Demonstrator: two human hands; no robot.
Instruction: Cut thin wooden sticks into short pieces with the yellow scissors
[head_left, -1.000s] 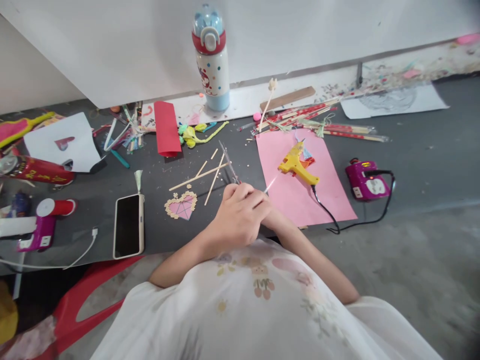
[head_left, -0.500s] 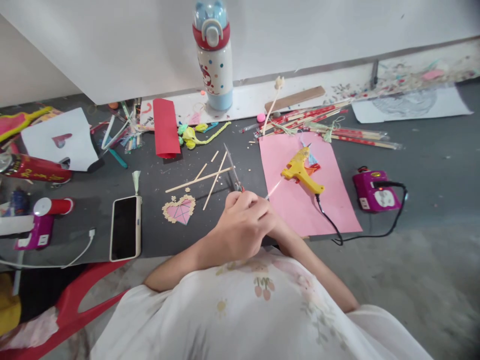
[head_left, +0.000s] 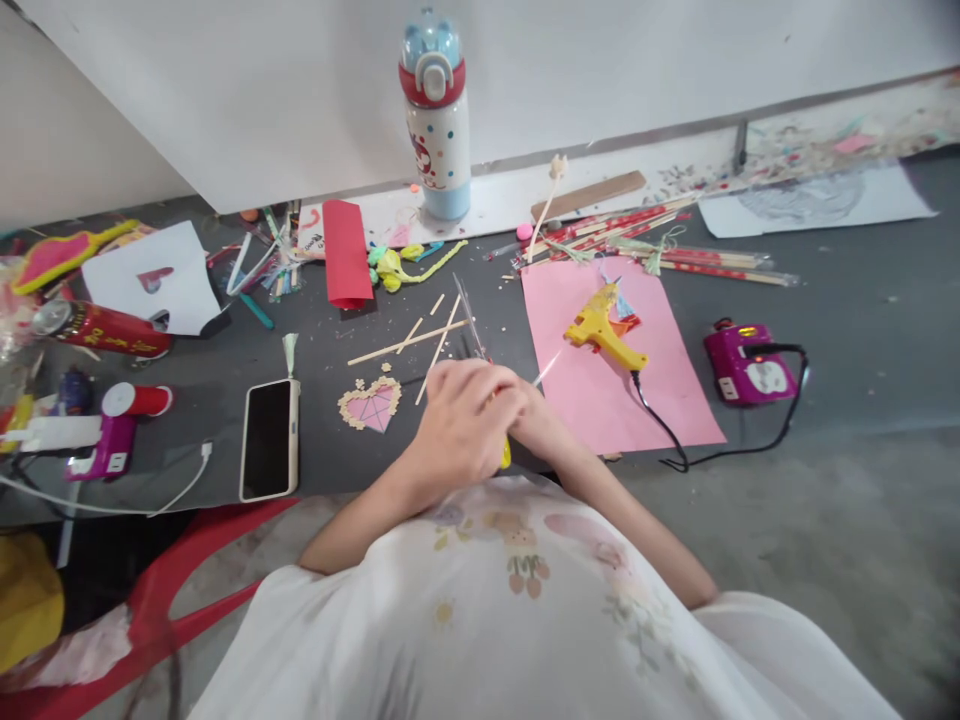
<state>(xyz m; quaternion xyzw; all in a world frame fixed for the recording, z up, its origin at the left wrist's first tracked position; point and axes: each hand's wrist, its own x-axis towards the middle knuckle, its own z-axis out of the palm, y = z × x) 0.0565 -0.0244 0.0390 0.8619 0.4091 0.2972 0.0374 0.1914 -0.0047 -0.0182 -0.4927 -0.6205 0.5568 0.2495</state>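
Yellow handle (head_left: 506, 455), partly under L hand (head_left: 466, 412)

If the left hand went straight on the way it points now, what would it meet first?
Most likely the right hand, which the left hand partly covers in this view; depth between them is unclear. Past it, roughly in that line, lies the pink paper.

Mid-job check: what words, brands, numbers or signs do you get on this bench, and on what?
Nothing I can quote with certainty.
Red can: yellow characters, too blurred to read.
White sheet beside the red folded paper: a few dark handwritten marks, too blurred to read.
Bottle: any lettering by the cartoon print is too small to read.
Purple socket block on the right: markings too small to read.
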